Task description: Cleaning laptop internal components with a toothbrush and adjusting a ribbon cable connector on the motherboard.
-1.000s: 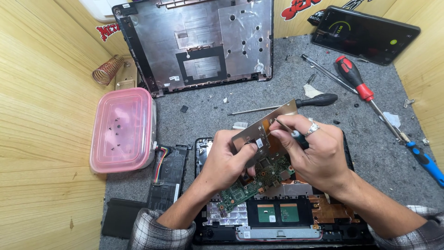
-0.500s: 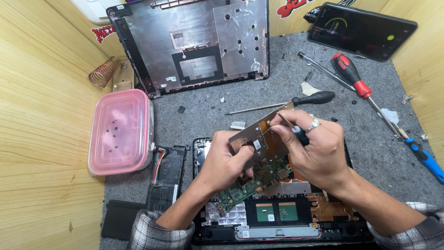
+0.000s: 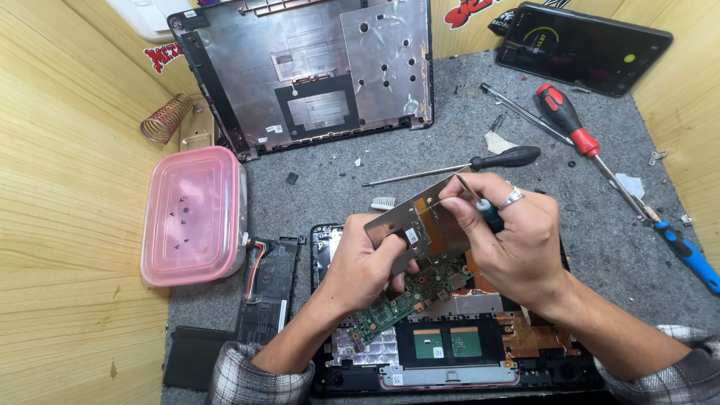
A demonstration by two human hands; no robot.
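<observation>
Two hands are at work, left hand (image 3: 365,264) and right hand (image 3: 512,238). One metal plate (image 3: 420,221) and one green circuit board (image 3: 397,301). Screwdrivers: four, one black-handled (image 3: 504,158), one red-handled (image 3: 566,121), one blue-handled (image 3: 691,256), one small one in the right hand (image 3: 480,206). One pink box (image 3: 191,215), one phone (image 3: 586,48), one laptop cover (image 3: 315,71), one battery (image 3: 268,289), one wire coil (image 3: 165,118).

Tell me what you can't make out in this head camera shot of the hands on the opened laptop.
1. Head view: the tool tip in the right hand is too small to identify against the metal plate.
2. The left hand covers the plate's lower edge and part of the green circuit board.
3. The blue-handled tool is cut off by the right edge.
4. The small parts in the pink container are too tiny to identify.
</observation>
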